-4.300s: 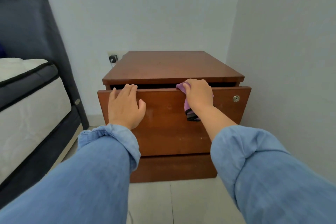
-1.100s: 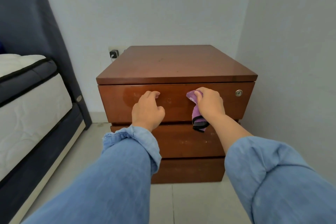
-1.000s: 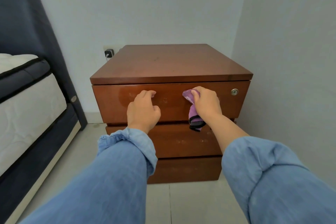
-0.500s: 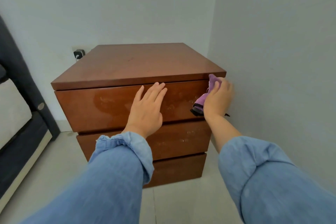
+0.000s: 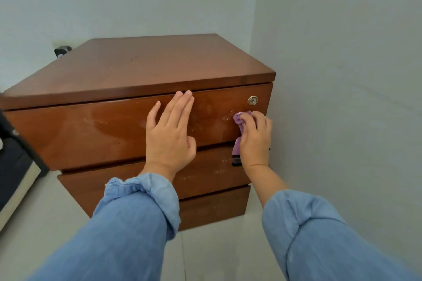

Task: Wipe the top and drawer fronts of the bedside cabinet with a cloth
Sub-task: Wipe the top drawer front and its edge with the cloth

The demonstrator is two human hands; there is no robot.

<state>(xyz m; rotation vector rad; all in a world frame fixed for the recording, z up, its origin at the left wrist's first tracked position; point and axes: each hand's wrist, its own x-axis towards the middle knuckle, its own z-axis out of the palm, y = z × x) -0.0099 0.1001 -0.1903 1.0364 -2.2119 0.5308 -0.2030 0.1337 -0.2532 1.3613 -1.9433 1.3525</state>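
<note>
Three drawer fronts, all closed and smudged, suggest wiping is barely begun: the right hand (image 5: 254,138) bunches the purple cloth (image 5: 239,130) against the top drawer (image 5: 91,130) at 3 o'clock, the left hand (image 5: 170,134) presses flat, fingers straight, beside it.

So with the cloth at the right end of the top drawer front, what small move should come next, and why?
Probably sweep the purple cloth leftward across the top drawer front. The right hand grips it just below the lock, smudges show to its left, and the left hand lies flat, steadying the drawer.
</note>
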